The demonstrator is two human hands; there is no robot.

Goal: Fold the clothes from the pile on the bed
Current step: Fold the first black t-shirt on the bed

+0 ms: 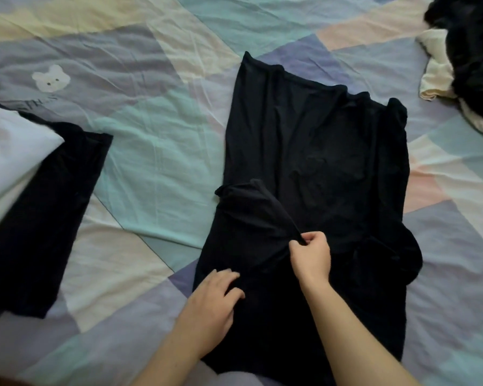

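A black garment lies spread lengthwise on the bed in the middle of the head view. My right hand pinches the tip of a sleeve-like flap that is drawn across the garment's near left part. My left hand lies flat with straight fingers on the garment's near left edge. The pile of clothes, dark cloth over cream cloth, sits at the far right corner.
A patterned bedsheet in pastel patches covers the bed. A folded black garment lies at the left, beside a white pillow or cloth. A bear print marks the sheet at the far left.
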